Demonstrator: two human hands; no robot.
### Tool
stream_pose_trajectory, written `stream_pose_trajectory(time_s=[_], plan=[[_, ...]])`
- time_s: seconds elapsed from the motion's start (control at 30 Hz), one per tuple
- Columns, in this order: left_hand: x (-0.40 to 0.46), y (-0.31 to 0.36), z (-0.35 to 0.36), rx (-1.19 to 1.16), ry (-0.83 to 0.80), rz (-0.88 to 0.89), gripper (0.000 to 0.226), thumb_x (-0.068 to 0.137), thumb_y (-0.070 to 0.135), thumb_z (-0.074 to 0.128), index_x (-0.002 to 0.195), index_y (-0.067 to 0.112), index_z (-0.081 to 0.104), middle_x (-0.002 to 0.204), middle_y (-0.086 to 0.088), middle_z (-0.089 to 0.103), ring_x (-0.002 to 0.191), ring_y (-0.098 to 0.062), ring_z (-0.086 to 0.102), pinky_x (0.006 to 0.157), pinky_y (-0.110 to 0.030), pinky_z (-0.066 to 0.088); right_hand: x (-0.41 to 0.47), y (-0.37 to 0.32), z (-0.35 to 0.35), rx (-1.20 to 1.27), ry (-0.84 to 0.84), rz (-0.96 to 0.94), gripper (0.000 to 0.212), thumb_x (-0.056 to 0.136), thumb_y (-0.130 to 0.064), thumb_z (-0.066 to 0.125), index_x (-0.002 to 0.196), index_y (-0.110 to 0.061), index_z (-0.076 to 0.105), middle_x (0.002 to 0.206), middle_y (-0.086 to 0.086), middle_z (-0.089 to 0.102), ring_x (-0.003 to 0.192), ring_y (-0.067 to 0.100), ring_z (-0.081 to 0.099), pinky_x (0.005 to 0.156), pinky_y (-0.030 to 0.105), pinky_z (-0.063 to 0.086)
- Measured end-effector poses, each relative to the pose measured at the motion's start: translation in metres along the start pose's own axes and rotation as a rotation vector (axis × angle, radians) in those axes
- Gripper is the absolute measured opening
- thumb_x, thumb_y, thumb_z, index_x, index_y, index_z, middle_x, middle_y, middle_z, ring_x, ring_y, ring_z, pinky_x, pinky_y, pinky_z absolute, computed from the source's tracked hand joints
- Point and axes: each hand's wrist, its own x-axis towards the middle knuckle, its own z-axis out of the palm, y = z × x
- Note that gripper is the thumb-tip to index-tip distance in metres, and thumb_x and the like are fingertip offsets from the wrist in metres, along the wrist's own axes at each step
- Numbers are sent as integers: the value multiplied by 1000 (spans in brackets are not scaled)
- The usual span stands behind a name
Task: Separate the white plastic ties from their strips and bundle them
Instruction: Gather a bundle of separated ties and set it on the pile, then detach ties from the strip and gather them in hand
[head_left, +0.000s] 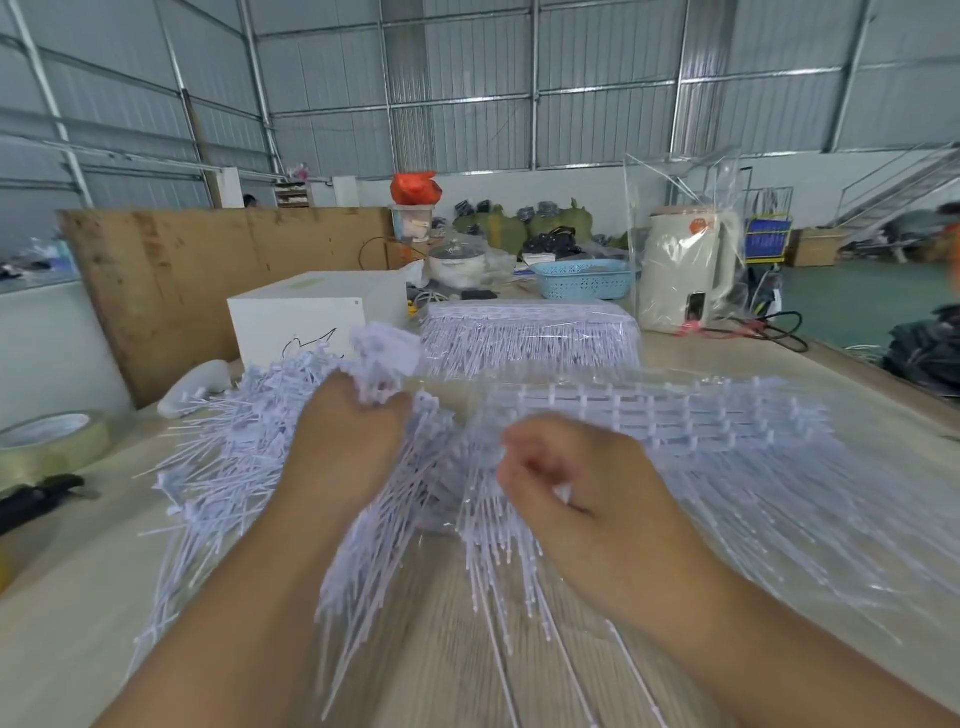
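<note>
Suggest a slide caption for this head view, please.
Left hand grips a clump of white ties while the right hand works the strips.

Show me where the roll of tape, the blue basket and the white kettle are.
roll of tape (49, 451), head view, on its outer band at the left edge.
blue basket (584, 283), head view, on its perforated front wall.
white kettle (680, 270), head view, on the middle of its body.

Both bare forearms reach up from the bottom of the frame toward its middle. The left hand sits higher, fingers curled away, gripping. The right hand, at centre right, has fingers curled inward, pinching; motion blurs both.
</note>
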Motion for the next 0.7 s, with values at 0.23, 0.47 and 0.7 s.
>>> stream_pose_trajectory(time_s=[0.23, 0.47, 0.7], plan=[[18, -33, 3, 539, -77, -86, 72, 89, 31, 59, 146, 6, 23, 139, -16, 45, 124, -37, 46, 96, -50, 45, -4, 7, 9, -412, -405, -34, 24, 96, -37, 45, 89, -19, 59, 90, -7, 58, 88, 12, 53, 78, 38, 50], [8, -34, 14, 655, -186, 188, 83, 83, 36, 63, 151, 21, 18, 150, -6, 29, 134, -31, 27, 105, -45, 31, 1, 24, 10, -496, -398, 46, 19, 97, -33, 43, 91, -17, 52, 102, -4, 47, 108, 17, 40, 94, 33, 40], [18, -53, 27, 873, -245, 190, 73, 95, 52, 42, 153, 30, 4, 160, -3, 6, 147, -27, 4, 119, -50, 8, 2, 29, 2, -522, -573, 148, 18, 95, -31, 46, 81, -20, 39, 94, -5, 40, 92, 18, 47, 76, 30, 36]])
